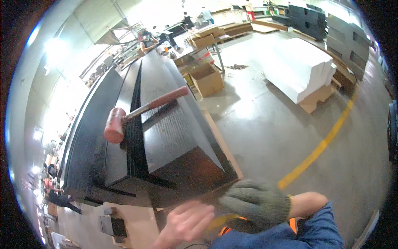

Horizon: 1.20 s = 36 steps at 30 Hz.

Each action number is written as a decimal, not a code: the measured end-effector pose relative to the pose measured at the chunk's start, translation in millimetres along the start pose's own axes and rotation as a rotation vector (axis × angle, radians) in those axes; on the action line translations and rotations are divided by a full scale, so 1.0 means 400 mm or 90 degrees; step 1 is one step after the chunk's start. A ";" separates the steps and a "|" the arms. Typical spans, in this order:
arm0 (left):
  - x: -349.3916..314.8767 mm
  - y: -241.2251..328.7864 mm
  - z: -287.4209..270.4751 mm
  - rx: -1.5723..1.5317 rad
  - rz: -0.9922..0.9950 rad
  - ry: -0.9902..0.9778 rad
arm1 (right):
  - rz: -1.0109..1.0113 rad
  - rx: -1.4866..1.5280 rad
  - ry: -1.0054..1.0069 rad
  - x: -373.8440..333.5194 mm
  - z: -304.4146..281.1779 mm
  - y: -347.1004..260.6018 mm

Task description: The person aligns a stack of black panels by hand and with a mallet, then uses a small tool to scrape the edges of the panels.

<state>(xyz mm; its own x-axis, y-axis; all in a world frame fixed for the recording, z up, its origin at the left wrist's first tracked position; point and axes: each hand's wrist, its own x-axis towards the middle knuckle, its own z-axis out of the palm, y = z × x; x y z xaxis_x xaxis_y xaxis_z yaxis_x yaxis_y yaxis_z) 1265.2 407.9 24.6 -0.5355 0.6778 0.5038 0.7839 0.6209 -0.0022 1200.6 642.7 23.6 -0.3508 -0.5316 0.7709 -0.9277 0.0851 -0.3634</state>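
Note:
Near the lower edge, my bare left hand (188, 220) is blurred, its fingers loosely stretched toward my right hand, with nothing visible in them. My right hand (258, 203) wears a grey-green knitted glove. Its fingers are curled together, and whatever they may hold is hidden. A small gap separates the two hands. Beyond them, a mallet (115, 125) with a reddish head and handle lies across stacked black panels (174, 137). Neither hand touches the mallet or the panels.
A cardboard box (206, 81) stands on the floor beyond the stack. White foam-like blocks (296, 68) are piled at right, beside a yellow floor line (319, 145). Dark stacked panels (306, 20) stand farther back. Several people are in the background.

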 end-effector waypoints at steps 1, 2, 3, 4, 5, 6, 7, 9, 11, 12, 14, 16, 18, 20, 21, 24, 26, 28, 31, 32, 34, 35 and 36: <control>-0.005 -0.001 0.021 -0.010 0.004 -0.014 | 0.049 0.009 -0.011 -0.034 0.049 0.011; -0.016 -0.001 0.037 -0.026 -0.016 -0.026 | 0.067 0.006 -0.005 -0.058 0.069 0.002; -0.023 -0.004 0.048 -0.042 -0.035 -0.040 | 0.154 0.008 -0.161 -0.088 0.093 -0.002; -0.019 -0.001 0.052 -0.053 -0.033 -0.058 | 0.239 0.017 -0.318 -0.122 0.115 -0.006; -0.025 0.000 0.060 -0.064 -0.030 -0.075 | 0.254 0.029 -0.310 -0.154 0.146 -0.007; -0.035 0.000 0.070 -0.075 -0.035 -0.097 | 0.224 0.055 -0.247 -0.187 0.181 -0.007; -0.038 -0.001 0.078 -0.086 -0.035 -0.116 | 0.194 0.073 -0.183 -0.212 0.202 -0.005; 0.000 -0.020 0.048 -0.067 -0.024 -0.120 | 0.239 0.037 -0.184 -0.229 0.200 0.016; 0.037 -0.043 -0.005 -0.004 -0.029 -0.060 | 0.285 0.000 -0.185 -0.268 0.230 0.054; 0.064 -0.034 -0.066 0.178 -0.038 -0.052 | 0.405 0.088 0.032 -0.287 0.273 0.089; 0.083 -0.103 -0.158 0.280 0.015 0.061 | 0.526 0.183 0.262 -0.298 0.318 0.144; 0.150 -0.168 -0.213 0.280 -0.006 0.109 | 0.560 0.146 0.346 -0.282 0.333 0.194; 0.208 -0.220 -0.203 0.273 -0.023 0.085 | 0.602 0.168 0.379 -0.271 0.373 0.211; 0.254 -0.255 -0.178 0.230 -0.109 -0.012 | 0.607 0.103 0.360 -0.269 0.410 0.225; 0.266 -0.263 -0.166 0.225 -0.104 -0.021 | 0.617 0.105 0.366 -0.270 0.421 0.221; 0.273 -0.292 -0.124 0.164 -0.112 -0.098 | 0.630 0.208 0.352 -0.257 0.440 0.218; 0.267 -0.304 -0.111 0.112 -0.158 -0.082 | 0.566 0.176 0.407 -0.256 0.461 0.235; 0.262 -0.308 -0.101 0.044 -0.235 -0.038 | 0.499 0.143 0.454 -0.252 0.472 0.242; 0.252 -0.314 -0.108 0.053 -0.264 -0.056 | 0.473 0.123 0.435 -0.245 0.470 0.240; 0.251 -0.312 -0.106 0.054 -0.268 -0.057 | 0.545 0.152 0.399 -0.238 0.458 0.230; 0.255 -0.305 -0.100 0.032 -0.289 -0.055 | 0.617 0.183 0.362 -0.232 0.450 0.224; 0.255 -0.305 -0.102 0.032 -0.290 -0.058 | 0.607 0.170 0.365 -0.231 0.449 0.224; 0.255 -0.306 -0.103 0.035 -0.287 -0.063 | 0.597 0.156 0.368 -0.231 0.448 0.225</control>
<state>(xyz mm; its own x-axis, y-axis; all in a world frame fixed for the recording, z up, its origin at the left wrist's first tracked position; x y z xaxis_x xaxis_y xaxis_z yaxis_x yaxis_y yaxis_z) 1127.8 384.8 111.9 -0.8487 0.3681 0.3797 0.4493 0.8807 0.1503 1172.5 548.5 -174.2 -0.9613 0.1309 0.2424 -0.2387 0.0437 -0.9701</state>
